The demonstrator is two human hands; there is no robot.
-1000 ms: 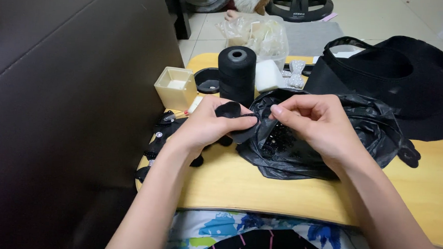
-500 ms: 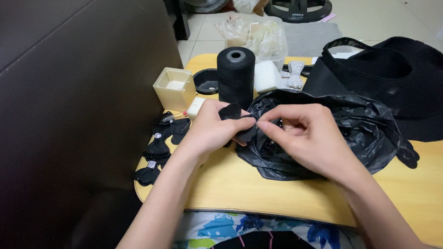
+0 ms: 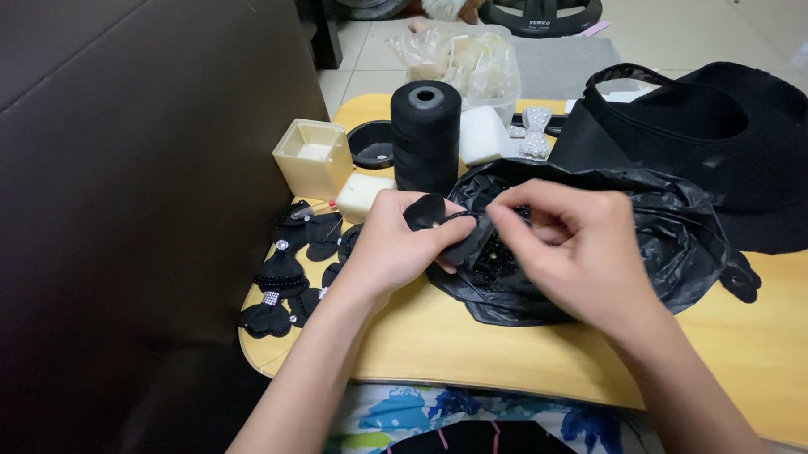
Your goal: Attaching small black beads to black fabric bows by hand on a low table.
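Note:
My left hand (image 3: pixel 393 244) pinches a small black fabric bow piece (image 3: pixel 425 211) between thumb and fingers. My right hand (image 3: pixel 572 246) meets it from the right, fingertips closed on the same piece at its middle. Both hands hover over an open black plastic bag (image 3: pixel 681 237) lying on the wooden table (image 3: pixel 776 338). Small beaded parts show inside the bag under my fingers. A tall spool of black thread (image 3: pixel 424 134) stands just behind my left hand.
Finished black bows (image 3: pixel 281 281) lie in a row at the table's left edge. A cream square box (image 3: pixel 313 157), a white block (image 3: pixel 483 134), a black lid (image 3: pixel 372 143), a sparkly silver bow (image 3: pixel 534 131) and a black hat (image 3: pixel 729 140) sit behind. A dark sofa (image 3: pixel 109 199) is left.
Both hands have drawn closer together over the bag, with the right fingers shifting left onto the bow piece. The view has tilted slightly.

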